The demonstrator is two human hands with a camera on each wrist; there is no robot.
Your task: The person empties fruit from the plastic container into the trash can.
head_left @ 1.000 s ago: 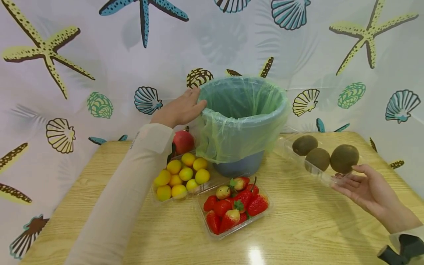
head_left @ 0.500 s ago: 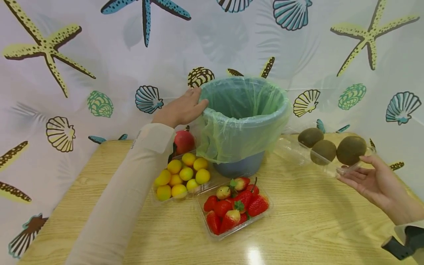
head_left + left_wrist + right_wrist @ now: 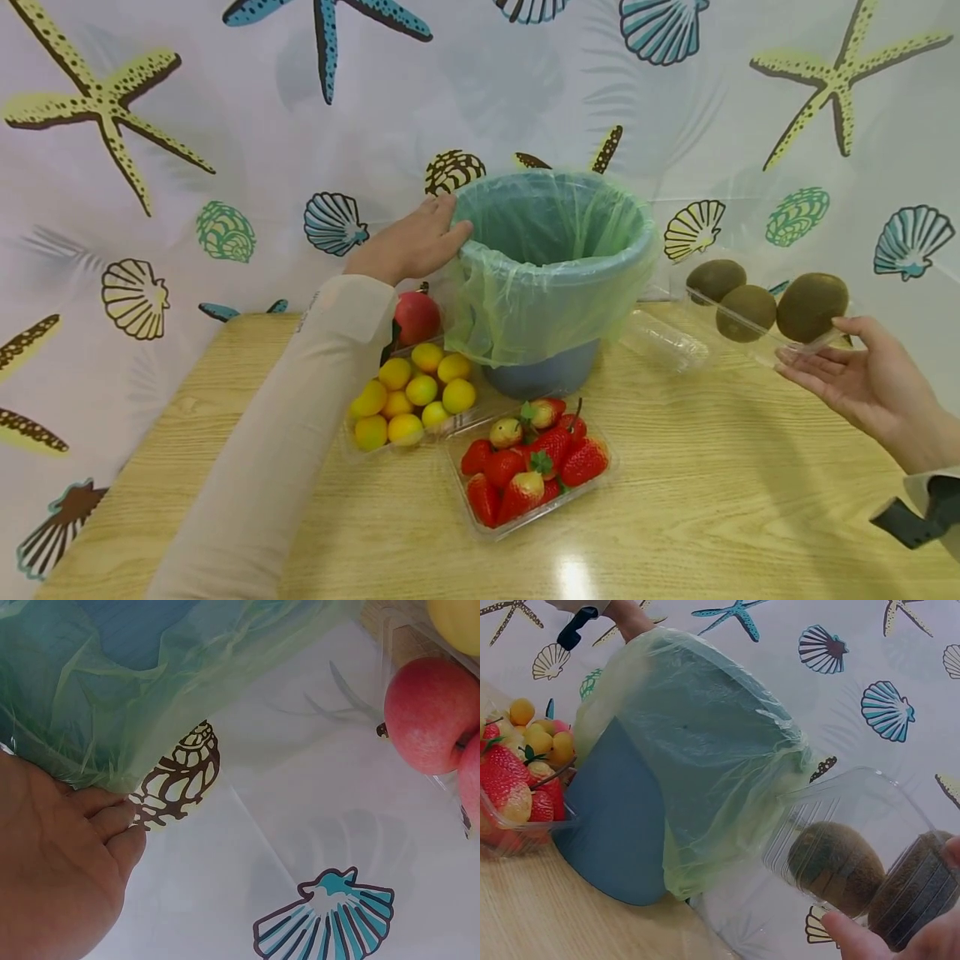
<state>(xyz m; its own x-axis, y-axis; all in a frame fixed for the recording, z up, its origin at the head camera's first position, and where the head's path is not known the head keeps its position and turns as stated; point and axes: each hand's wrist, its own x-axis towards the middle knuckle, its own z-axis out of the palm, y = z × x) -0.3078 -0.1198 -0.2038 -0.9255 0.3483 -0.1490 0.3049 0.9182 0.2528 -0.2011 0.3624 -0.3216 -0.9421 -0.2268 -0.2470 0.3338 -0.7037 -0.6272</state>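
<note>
Right hand point(image 3: 873, 387) first: clamped on a clear plastic tray point(image 3: 870, 799), thumb above, fingers beneath, held up off the table point(image 3: 675, 517) and to the right of the bin. Over to the left hand point(image 3: 412, 244), laid loosely against that bin's rim, thumb apart from the other fingers. Now the backdrop, a white sheet point(image 3: 525, 83) printed with starfish and shells. Down to the wood-grain table, then up to the blue bin point(image 3: 540, 371), upright and draped in a translucent yellow-green liner point(image 3: 525, 308). Beside it, on the table, a clear plastic piece point(image 3: 667, 342). In front, two more clear trays, close together. And now the fruit! Three brown kiwis point(image 3: 746, 313) in the raised tray; red apples point(image 3: 431, 716) left of the bin; strawberries point(image 3: 551, 450) in the nearer tray, small yellow fruits point(image 3: 422, 390) in the other.
</note>
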